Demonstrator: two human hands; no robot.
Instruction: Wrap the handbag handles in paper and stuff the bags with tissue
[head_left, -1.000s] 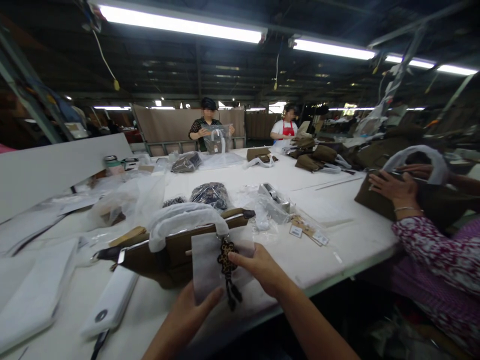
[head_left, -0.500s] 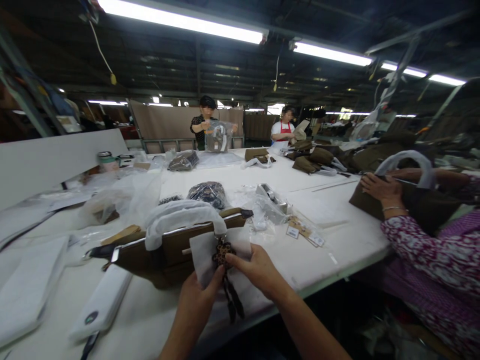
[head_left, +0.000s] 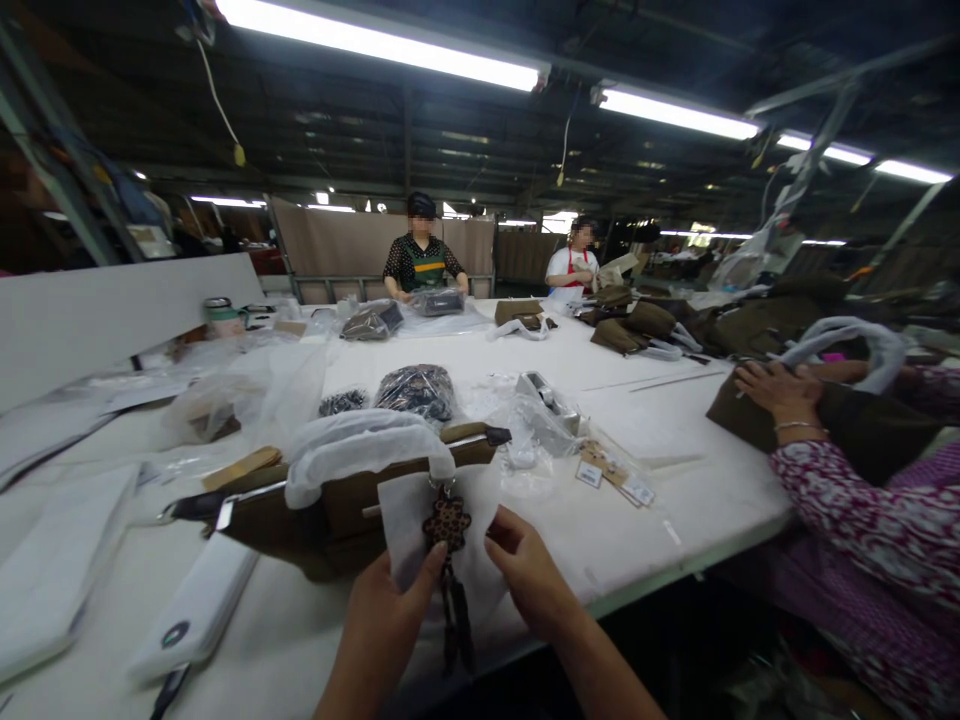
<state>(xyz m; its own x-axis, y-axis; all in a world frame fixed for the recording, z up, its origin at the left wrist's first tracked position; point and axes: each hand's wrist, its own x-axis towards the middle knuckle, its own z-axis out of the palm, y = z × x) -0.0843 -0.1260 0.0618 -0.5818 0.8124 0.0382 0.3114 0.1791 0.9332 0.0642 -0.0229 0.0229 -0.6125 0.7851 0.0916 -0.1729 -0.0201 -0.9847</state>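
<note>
A brown handbag [head_left: 330, 530] with a silver zip stands on the table before me, its handles [head_left: 367, 450] wrapped in white padding. A flower-shaped bag charm [head_left: 446, 520] with dark tassels [head_left: 457, 620] hangs from the handle ring. Behind the charm lies a sheet of white tissue paper [head_left: 484, 490]. My left hand [head_left: 390, 610] is closed on the charm and paper, the thumb pressing the flower's lower edge. At the paper's right edge, my right hand [head_left: 529, 575] pinches the sheet between thumb and fingers.
A white power bank [head_left: 199, 600] with a cable lies left of the bag. Beyond the bag are a plastic-wrapped bundle [head_left: 415, 390], a tape dispenser [head_left: 551, 400] and paper tags [head_left: 615, 475]. At right, a co-worker's hand [head_left: 784, 395] rests on another brown bag [head_left: 847, 430].
My right hand has moved off the charm to the paper's right edge, uncovering the flower. Across the table, a co-worker has lowered a plastic-wrapped bag onto the tabletop.
</note>
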